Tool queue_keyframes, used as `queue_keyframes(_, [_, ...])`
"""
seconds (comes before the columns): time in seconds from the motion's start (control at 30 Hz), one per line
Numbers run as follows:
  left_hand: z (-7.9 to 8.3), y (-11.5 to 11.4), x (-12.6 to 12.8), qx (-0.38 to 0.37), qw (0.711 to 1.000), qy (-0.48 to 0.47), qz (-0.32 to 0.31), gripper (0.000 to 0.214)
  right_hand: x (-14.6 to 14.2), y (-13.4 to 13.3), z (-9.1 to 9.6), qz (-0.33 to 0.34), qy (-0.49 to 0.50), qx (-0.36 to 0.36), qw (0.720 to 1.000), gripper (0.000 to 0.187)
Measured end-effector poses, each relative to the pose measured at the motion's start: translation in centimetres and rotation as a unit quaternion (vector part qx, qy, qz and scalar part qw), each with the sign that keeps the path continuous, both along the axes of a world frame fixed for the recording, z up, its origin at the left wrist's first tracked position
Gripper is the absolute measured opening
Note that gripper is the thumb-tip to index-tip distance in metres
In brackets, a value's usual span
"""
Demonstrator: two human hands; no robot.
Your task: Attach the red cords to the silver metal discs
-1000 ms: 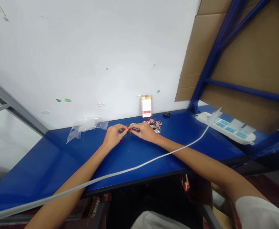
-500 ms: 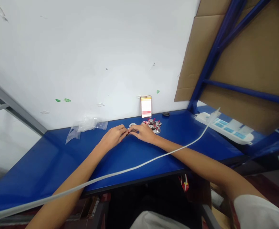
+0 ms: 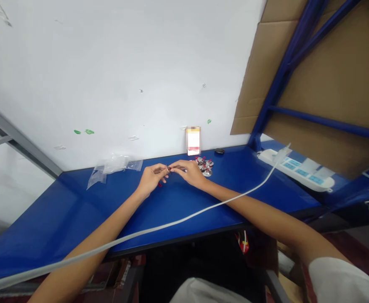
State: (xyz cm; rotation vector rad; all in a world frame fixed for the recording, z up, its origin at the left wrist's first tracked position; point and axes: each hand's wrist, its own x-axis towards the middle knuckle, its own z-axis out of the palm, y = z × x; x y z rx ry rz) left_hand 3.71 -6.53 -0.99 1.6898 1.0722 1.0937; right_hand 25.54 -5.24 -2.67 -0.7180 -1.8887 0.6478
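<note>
- The left hand (image 3: 152, 176) and right hand (image 3: 187, 172) meet just above a blue table (image 3: 61, 223), near the frame's centre; the fingers of both are closed in a pinch, seemingly because the piece is too fine for a fuller grip;
- a thin metal piece (image 3: 168, 169) lies between the opposing fingertips, its exact form too small to tell; a red wire (image 3: 159, 184) shows just below the left hand's fingers;
- a pile of metal discs with red parts (image 3: 205, 167) lies just beyond the right hand, apparently kept within easy reach;
- a clear plastic bag (image 3: 115, 169) lies left of the hands; a white power strip (image 3: 294, 170) lies at right.
</note>
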Motion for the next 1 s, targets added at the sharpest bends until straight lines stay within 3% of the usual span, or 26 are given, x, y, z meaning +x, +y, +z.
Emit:
queue_keyframes(0.17, [-0.1, -0.2, 0.4, -0.049, 0.994, -0.093, 0.020, 0.042, -0.3, -0.3, -0.1, -0.010, 0.004, 0.022, 1.000, 0.027])
queue_keyframes(0.3, [-0.2, -0.2, 0.3, -0.065, 0.991, -0.111, 0.020, 0.043, -0.2, -0.2, 0.2, -0.022, -0.012, 0.064, 0.998, 0.024])
queue_keyframes(0.47, [-0.1, -0.2, 0.2, -0.095, 0.987, -0.126, -0.021, 0.041, 0.5, -0.3, 1.1, -0.007, -0.023, 0.091, 0.996, 0.014])
queue_keyframes(0.63, [0.2, -0.4, 0.2, -0.111, 0.984, -0.133, -0.051, 0.040, 1.5, -0.2, 1.8, -0.012, -0.100, 0.127, 0.987, 0.020])
queue_keyframes(0.83, [0.1, -0.1, 0.1, -0.027, 0.999, -0.014, -0.026, 0.043, 2.1, -0.3, 2.5, -0.047, -0.212, 0.136, 0.967, 0.015])
queue_keyframes(1.0, [0.1, 0.0, 0.0, 0.024, 0.996, 0.089, 0.011, 0.040, 2.5, -0.1, 3.8, -0.015, -0.152, 0.123, 0.980, 0.013])
